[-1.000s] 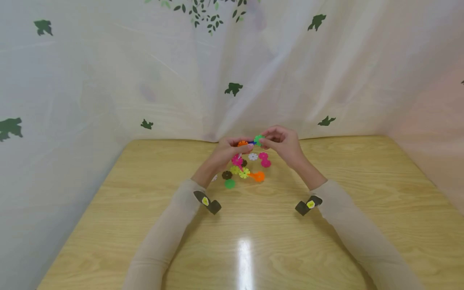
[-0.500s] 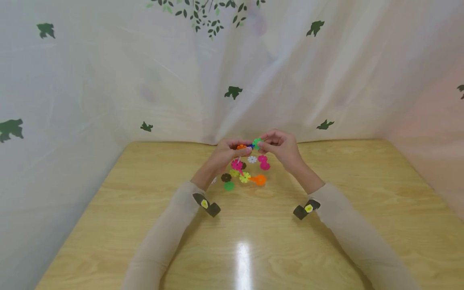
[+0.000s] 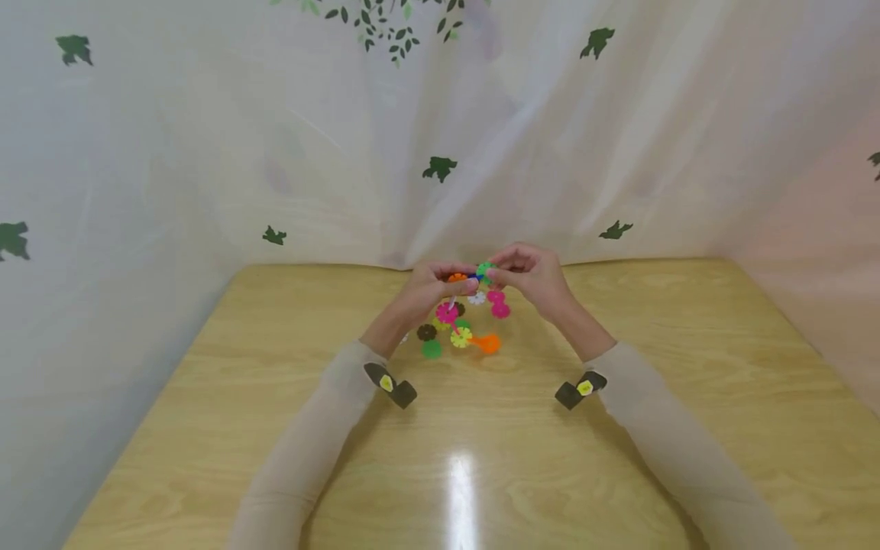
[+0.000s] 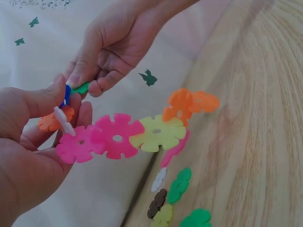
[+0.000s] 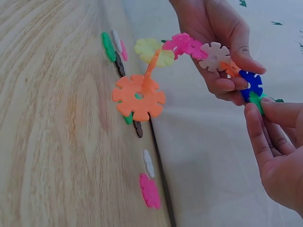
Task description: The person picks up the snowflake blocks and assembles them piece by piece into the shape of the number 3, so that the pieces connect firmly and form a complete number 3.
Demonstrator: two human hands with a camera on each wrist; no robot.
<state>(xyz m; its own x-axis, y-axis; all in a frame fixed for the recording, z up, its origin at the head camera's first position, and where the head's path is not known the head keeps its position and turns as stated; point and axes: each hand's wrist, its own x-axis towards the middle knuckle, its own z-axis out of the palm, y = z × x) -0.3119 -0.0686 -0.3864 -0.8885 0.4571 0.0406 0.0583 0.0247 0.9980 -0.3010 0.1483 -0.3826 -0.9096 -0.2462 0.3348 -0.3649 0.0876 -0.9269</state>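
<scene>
Green notched disc [image 5: 256, 100] in right hand [image 3: 538, 279]

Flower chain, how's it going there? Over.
Left hand grips chain. Right hand pinches green disc against blue disc. Loose discs on table, none between hands.

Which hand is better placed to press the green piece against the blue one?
Probably the right hand: it pinches the green piece, right at the blue piece. The left hand is occupied holding the chain of linked pieces.
</scene>
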